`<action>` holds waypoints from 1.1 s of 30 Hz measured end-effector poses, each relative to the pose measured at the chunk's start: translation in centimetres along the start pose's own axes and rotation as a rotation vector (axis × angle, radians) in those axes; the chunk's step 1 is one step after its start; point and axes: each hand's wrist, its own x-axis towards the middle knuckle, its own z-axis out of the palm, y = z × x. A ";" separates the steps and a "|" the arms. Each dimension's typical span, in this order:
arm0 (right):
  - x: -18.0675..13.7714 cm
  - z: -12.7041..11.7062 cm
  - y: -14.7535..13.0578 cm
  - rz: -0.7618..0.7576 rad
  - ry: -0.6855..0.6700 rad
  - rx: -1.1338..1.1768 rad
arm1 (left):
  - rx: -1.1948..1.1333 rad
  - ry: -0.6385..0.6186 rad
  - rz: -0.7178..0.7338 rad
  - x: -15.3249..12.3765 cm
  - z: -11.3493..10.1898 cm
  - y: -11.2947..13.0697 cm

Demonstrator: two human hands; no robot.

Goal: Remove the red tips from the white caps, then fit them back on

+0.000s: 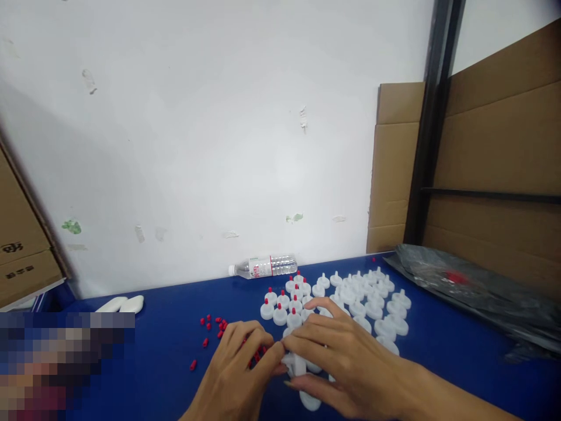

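Near the front of the blue table, my right hand (346, 356) grips a white nozzle cap (298, 365) between thumb and fingers. My left hand (241, 362) is closed, its fingertips meeting those of my right hand beside that cap; what it pinches is hidden. Small red tips (220, 327) lie loose around and under my left hand. Behind the hands stand several white nozzle caps with red tips fitted (280, 314). Further right are many plain white nozzle caps (374, 310) with bare spouts, partly covered by my right hand.
A clear plastic bottle (263, 266) lies on its side against the white wall. Two white rounded objects (131, 304) sit at the left. A dark plastic bag (464, 292) spreads along the right edge by cardboard sheets (499, 140). A cardboard box (26, 257) stands at the far left.
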 end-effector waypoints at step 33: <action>0.2 -0.1 0.2 0.196 -0.144 0.000 | -0.111 -0.415 -0.334 -2.0 0.7 -1.7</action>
